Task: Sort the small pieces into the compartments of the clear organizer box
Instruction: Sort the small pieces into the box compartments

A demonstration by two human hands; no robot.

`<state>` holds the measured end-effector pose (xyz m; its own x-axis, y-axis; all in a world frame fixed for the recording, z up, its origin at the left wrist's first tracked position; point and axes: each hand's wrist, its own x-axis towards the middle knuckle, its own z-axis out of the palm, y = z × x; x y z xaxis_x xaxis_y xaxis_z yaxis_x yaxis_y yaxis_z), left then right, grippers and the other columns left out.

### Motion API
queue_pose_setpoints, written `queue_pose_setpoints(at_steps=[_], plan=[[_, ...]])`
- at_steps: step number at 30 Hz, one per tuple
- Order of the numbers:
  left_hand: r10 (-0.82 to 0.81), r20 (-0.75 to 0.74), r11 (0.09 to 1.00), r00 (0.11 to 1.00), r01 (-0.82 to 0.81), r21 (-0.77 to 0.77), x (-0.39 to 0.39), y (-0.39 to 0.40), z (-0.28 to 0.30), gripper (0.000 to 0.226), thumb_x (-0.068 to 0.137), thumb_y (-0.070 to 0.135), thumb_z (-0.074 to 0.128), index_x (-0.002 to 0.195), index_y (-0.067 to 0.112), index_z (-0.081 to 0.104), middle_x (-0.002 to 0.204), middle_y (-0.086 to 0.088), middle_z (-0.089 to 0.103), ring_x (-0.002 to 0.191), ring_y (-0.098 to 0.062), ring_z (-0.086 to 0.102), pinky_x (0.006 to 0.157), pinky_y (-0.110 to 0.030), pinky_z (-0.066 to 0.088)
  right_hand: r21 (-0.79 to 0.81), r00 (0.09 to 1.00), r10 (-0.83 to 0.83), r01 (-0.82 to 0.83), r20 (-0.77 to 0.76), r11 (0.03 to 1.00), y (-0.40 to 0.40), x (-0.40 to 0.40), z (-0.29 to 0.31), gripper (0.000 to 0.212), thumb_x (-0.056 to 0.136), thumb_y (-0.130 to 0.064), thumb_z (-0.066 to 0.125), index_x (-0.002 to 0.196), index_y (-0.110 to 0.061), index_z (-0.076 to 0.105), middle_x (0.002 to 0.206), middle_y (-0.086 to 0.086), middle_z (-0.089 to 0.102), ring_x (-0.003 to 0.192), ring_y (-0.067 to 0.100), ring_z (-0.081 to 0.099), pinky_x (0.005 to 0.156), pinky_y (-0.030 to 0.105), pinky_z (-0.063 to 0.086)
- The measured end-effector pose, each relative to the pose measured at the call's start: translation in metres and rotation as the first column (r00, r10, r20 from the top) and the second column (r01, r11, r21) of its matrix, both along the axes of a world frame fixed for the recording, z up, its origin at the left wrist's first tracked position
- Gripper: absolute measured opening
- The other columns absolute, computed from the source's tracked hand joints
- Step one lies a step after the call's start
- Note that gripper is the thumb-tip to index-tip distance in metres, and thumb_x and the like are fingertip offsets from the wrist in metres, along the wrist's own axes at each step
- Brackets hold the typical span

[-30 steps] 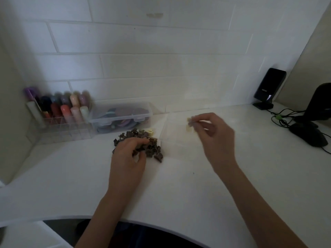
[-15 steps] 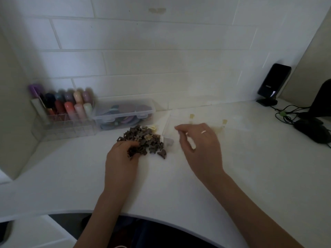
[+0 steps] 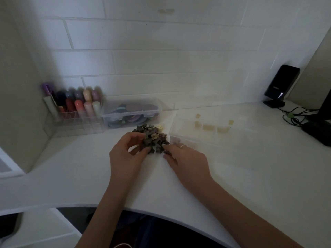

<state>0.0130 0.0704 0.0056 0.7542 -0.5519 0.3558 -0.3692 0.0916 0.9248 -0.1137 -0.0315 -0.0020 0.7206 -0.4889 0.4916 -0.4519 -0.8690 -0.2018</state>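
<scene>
A heap of small dark brown pieces [image 3: 152, 137], with a few pale ones mixed in, lies on the white desk. My left hand [image 3: 128, 156] is at the heap's left edge, thumb and fingers pinching among the pieces. My right hand [image 3: 186, 160] rests at the heap's right edge, fingertips touching the pieces. The clear organizer box [image 3: 238, 138] stands open just right of the heap. Several pale yellow pieces [image 3: 207, 126] lie in its back compartments. One pale piece [image 3: 160, 126] lies behind the heap.
A clear rack of coloured bottles [image 3: 78, 106] stands at the back left, next to a closed clear box [image 3: 132, 111] with coloured contents. A black phone on a stand [image 3: 281, 85] and cables [image 3: 293, 117] sit at the far right. The desk's curved front edge [image 3: 161, 214] is near me.
My right hand has come back from over the organizer box, leftward to the heap. My left hand has stayed at the heap, still picking among the pieces.
</scene>
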Motion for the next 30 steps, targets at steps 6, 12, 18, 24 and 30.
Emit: queue_pose_setpoints(at_steps=[6, 12, 18, 24, 30], plan=[[-0.209, -0.044, 0.977, 0.977, 0.206, -0.062, -0.005, -0.001, 0.004, 0.030, 0.082, -0.007, 0.061, 0.103, 0.013, 0.063, 0.098, 0.000, 0.070, 0.092, -0.007, 0.067, 0.078, -0.016, 0.051, 0.143, 0.900, 0.253, -0.320, 0.355, 0.937, 0.000, 0.008, -0.002, 0.046, 0.088, -0.032, 0.055, 0.134, -0.026, 0.052, 0.111, -0.003, 0.059, 0.084, -0.006, 0.045, 0.074, 0.009, 0.043], [-0.370, -0.181, 0.927, 0.911, 0.351, -0.129, -0.009, -0.001, 0.005, 0.025, 0.087, -0.005, 0.055, 0.107, 0.008, 0.058, 0.098, -0.016, 0.070, 0.094, -0.024, 0.068, 0.081, -0.031, 0.055, 0.251, 0.856, 0.213, -0.362, 0.472, 0.898, -0.006, 0.007, -0.003, 0.032, 0.087, -0.019, 0.061, 0.118, -0.017, 0.066, 0.098, -0.019, 0.054, 0.082, -0.008, 0.052, 0.066, 0.006, 0.044], [-0.371, -0.223, 0.928, 0.902, 0.351, -0.125, -0.012, -0.001, 0.007, 0.020, 0.091, -0.003, 0.050, 0.108, 0.004, 0.056, 0.096, -0.017, 0.070, 0.090, -0.025, 0.069, 0.073, -0.026, 0.056, 0.349, 0.829, 0.177, -0.404, 0.531, 0.846, -0.005, 0.005, -0.001, 0.033, 0.084, -0.017, 0.066, 0.117, -0.023, 0.066, 0.087, -0.014, 0.057, 0.072, 0.009, 0.058, 0.049, 0.019, 0.052], [-0.345, -0.224, 0.939, 0.912, 0.331, -0.098, -0.013, 0.000, 0.007, 0.014, 0.090, 0.002, 0.053, 0.098, 0.011, 0.060, 0.088, -0.005, 0.072, 0.085, -0.021, 0.070, 0.067, -0.026, 0.056, 0.247, 0.834, 0.266, -0.422, 0.483, 0.872, -0.004, 0.004, 0.000, 0.031, 0.084, -0.017, 0.064, 0.114, -0.017, 0.067, 0.093, -0.027, 0.047, 0.080, -0.003, 0.052, 0.062, 0.006, 0.044], [0.078, 0.129, 0.996, 0.989, -0.084, 0.039, -0.011, 0.006, 0.003, 0.025, 0.086, 0.004, 0.058, 0.084, 0.028, 0.064, 0.085, 0.015, 0.067, 0.077, -0.003, 0.064, 0.066, -0.009, 0.047, 0.085, 0.749, 0.077, -0.176, 0.658, 0.981, -0.014, -0.012, 0.022, 0.020, 0.086, -0.011, 0.066, 0.106, -0.010, 0.067, 0.100, -0.006, 0.054, 0.076, 0.005, 0.056, 0.066, 0.010, 0.044]])
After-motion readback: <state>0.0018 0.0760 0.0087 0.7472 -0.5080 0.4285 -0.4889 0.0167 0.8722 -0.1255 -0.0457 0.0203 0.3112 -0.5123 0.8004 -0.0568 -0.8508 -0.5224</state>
